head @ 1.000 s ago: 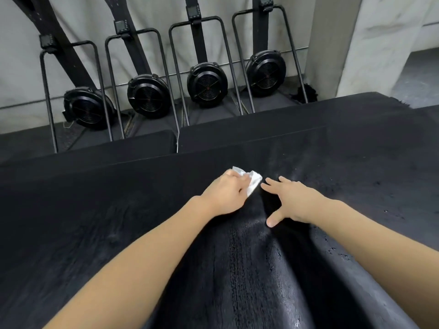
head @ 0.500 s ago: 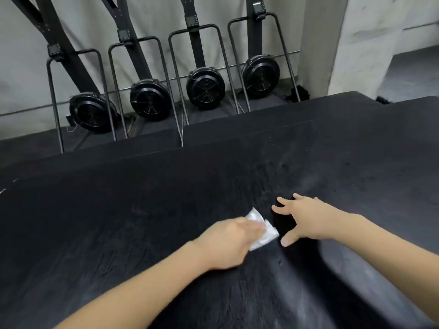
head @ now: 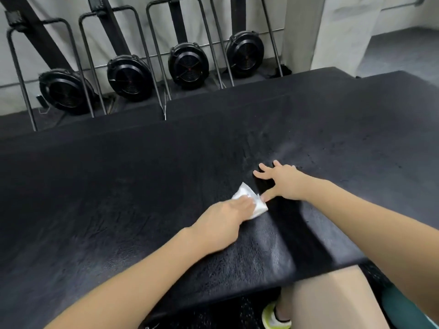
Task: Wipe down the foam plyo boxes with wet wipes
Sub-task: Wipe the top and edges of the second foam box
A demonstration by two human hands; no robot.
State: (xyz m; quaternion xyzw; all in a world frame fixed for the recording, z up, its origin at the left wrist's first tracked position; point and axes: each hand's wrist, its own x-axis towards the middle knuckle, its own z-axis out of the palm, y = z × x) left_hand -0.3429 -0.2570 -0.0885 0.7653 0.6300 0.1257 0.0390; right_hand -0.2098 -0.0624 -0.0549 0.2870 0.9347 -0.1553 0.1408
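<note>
1. While the left hand (head: 222, 223) presses a crumpled white wet wipe (head: 250, 202) flat onto the top of the black foam plyo box (head: 118, 198), its fingers (head: 242, 205) lie together over the near half of the wipe, and the rest of it pokes out ahead of and to the right of the fingertips.
2. The wipe sits near the middle of the box top, just beside the right hand (head: 285, 184). The right thumb looks to be touching the wipe's right edge, though I cannot tell whether there is real contact.
3. The right hand is spread, fingers apart and straight, braced on the foam and holding nothing.
4. The relation that matters: a dark crease or seam (head: 292, 224) runs from the right hand toward the near edge, and the wipe lies just left of it. The left hand is the nearer one to the wipe and already on it.
5. My judgement is that the stroke follows the seam toward the person, so the long axis of the pass runs front to back.
6. The foam to the left looks dull and that near the seam glossier, perhaps damp; I cannot be sure.
7. Four black fan-wheel machines (head: 187, 65) stand against the wall beyond. No brand, label or writing can be read anywhere.
</note>
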